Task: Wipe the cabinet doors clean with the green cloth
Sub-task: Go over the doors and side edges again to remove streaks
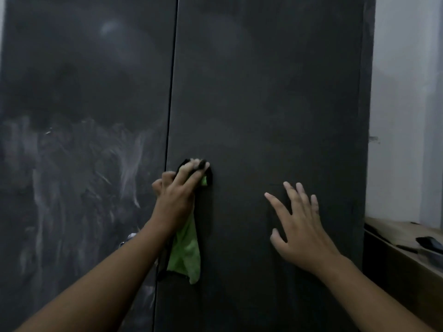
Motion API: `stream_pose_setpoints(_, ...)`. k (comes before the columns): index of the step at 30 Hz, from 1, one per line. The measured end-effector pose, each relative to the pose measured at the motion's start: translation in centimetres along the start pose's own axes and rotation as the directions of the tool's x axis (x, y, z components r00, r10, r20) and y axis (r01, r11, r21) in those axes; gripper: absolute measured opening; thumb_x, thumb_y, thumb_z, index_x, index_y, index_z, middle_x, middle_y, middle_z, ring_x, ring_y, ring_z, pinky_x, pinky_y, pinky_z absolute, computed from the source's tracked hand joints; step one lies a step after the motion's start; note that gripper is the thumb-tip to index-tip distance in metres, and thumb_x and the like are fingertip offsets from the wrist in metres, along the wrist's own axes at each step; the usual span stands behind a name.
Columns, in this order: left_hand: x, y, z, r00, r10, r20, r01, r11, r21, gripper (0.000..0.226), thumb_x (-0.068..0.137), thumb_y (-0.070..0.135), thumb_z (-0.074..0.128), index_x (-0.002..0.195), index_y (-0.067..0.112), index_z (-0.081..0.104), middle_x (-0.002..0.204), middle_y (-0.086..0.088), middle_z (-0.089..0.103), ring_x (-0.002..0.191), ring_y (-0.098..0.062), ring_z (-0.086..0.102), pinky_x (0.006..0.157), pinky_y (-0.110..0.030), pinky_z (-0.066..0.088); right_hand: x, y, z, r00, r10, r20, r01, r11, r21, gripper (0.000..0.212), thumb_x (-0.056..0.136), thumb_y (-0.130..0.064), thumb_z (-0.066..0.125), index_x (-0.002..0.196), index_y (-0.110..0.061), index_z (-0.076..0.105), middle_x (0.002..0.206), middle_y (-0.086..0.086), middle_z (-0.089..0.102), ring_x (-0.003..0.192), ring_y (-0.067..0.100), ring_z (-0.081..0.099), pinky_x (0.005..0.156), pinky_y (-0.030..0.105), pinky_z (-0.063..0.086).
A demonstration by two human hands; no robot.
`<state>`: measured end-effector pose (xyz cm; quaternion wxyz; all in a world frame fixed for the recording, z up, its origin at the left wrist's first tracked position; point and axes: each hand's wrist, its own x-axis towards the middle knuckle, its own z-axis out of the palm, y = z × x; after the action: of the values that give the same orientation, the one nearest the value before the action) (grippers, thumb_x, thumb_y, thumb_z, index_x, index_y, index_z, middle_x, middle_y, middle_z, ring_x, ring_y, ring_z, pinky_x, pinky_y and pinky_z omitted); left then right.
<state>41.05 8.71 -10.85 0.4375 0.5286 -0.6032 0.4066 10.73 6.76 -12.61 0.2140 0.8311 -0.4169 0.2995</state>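
Two tall dark cabinet doors fill the view, split by a vertical gap. The left door [79, 164] carries whitish streaks and smears across its lower half. The right door [275, 104] looks even and dark. My left hand [178, 190] holds the green cloth [187, 250] against the right door just beside the gap, fingers curled over its black-edged top, and the rest of the cloth hangs down below the wrist. My right hand [298, 226] lies flat on the right door with fingers spread and straight.
A pale wall [405, 116] stands to the right of the cabinet. Below it a wooden surface [393, 238] holds a dark object [429, 243]. A small metallic fitting [130, 237] shows on the left door near my left forearm.
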Motion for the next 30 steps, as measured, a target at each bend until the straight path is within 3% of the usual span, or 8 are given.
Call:
stream_pose_setpoints(5, 9.4, 2.0, -0.8, 0.941, -0.125, -0.316, 0.008, 0.938, -0.347, 0.037, 0.096, 0.013, 0.062, 0.131, 0.023, 0.063, 0.142, 0.000, 0.056, 0.109, -0.019, 0.052, 0.092, -0.021, 0.035, 5.5, -3.6, -0.4, 0.952, -0.230, -0.201, 0.240, 0.970, 0.029, 0.087, 0.084, -0.060, 0.047, 0.159, -0.036, 0.009, 0.167, 0.004, -0.003, 0.153, 0.021, -0.021, 0.122, 0.057, -0.004)
stream_pose_setpoints(10, 17.1, 3.5, -4.0, 0.996, 0.036, -0.087, -0.074, 0.868, -0.491, 0.029, 0.093, 0.015, 0.066, 0.121, 0.023, 0.068, 0.137, 0.001, 0.061, 0.122, -0.013, 0.058, 0.102, -0.032, 0.049, 14.5, -7.4, -1.7, 0.876, -0.175, -0.450, 0.224, 0.973, 0.057, 0.123, 0.068, -0.071, 0.060, 0.160, -0.019, -0.003, 0.168, 0.007, -0.008, 0.154, 0.030, -0.016, 0.120, 0.061, -0.007)
stream_pose_setpoints(15, 22.1, 1.7, -8.0, 0.934, 0.277, 0.227, 0.006, 0.622, -0.783, 0.043, 0.099, 0.001, 0.045, 0.129, 0.029, 0.060, 0.125, 0.005, 0.067, 0.120, -0.001, 0.059, 0.093, -0.028, 0.056, 19.7, -7.7, -5.3, 0.741, -0.062, -0.668, 0.154, 0.985, 0.079, 0.095, 0.079, -0.047, 0.064, 0.155, -0.011, 0.020, 0.164, 0.012, 0.021, 0.154, 0.035, 0.009, 0.121, 0.062, 0.007)
stream_pose_setpoints(19, 25.5, -0.8, -10.5, 0.951, 0.288, 0.116, -0.192, 0.840, -0.508, 0.031, 0.094, 0.028, 0.047, 0.120, 0.043, 0.057, 0.098, 0.015, 0.073, 0.090, -0.001, 0.070, 0.076, -0.035, 0.059, 22.9, -5.0, -10.5, 0.652, 0.202, -0.731, 0.035, 0.955, 0.296, 0.079, 0.075, -0.010, 0.061, 0.150, -0.013, 0.036, 0.157, 0.013, 0.035, 0.152, 0.034, 0.020, 0.120, 0.058, 0.024)
stream_pose_setpoints(22, 29.0, -3.4, -12.5, 0.975, 0.222, 0.033, -0.177, 0.853, -0.491, 0.025, 0.092, 0.030, 0.050, 0.112, 0.041, 0.061, 0.087, 0.023, 0.070, 0.080, 0.007, 0.066, 0.068, -0.032, 0.059, 27.3, -5.1, -14.8, 0.576, 0.365, -0.731, -0.001, 0.895, 0.446, 0.078, 0.069, 0.010, 0.056, 0.144, -0.010, 0.046, 0.154, 0.015, 0.036, 0.148, 0.035, 0.029, 0.117, 0.055, 0.032)
stream_pose_setpoints(24, 31.8, -5.2, -13.7, 0.986, 0.164, -0.007, -0.148, 0.874, -0.463, 0.022, 0.091, 0.031, 0.051, 0.109, 0.041, 0.061, 0.083, 0.026, 0.067, 0.073, 0.008, 0.064, 0.062, -0.030, 0.057, 30.5, -7.3, -17.0, 0.622, 0.344, -0.704, 0.012, 0.894, 0.448, 0.078, 0.067, -0.003, 0.054, 0.144, -0.014, 0.046, 0.156, 0.013, 0.033, 0.150, 0.032, 0.023, 0.121, 0.051, 0.026)
stream_pose_setpoints(27, 36.0, -7.8, -16.2, 0.988, 0.133, -0.076, -0.153, 0.885, -0.441, 0.019, 0.091, 0.033, 0.051, 0.108, 0.038, 0.059, 0.081, 0.022, 0.067, 0.072, 0.002, 0.065, 0.061, -0.034, 0.057, 34.2, -12.5, -18.1, 0.784, 0.158, -0.600, 0.097, 0.924, 0.370, 0.078, 0.072, -0.033, 0.057, 0.147, -0.020, 0.040, 0.161, 0.008, 0.024, 0.155, 0.025, 0.005, 0.125, 0.046, 0.011)
stream_pose_setpoints(30, 39.5, -10.1, -18.5, 0.982, 0.181, -0.061, -0.191, 0.906, -0.378, 0.023, 0.091, 0.040, 0.046, 0.109, 0.036, 0.059, 0.079, 0.012, 0.069, 0.070, -0.005, 0.067, 0.057, -0.037, 0.058, 36.4, -15.5, -17.3, 0.821, -0.039, -0.569, 0.161, 0.973, 0.166, 0.066, 0.084, -0.037, 0.062, 0.145, -0.021, 0.041, 0.159, 0.010, 0.030, 0.154, 0.031, 0.011, 0.122, 0.056, 0.020)
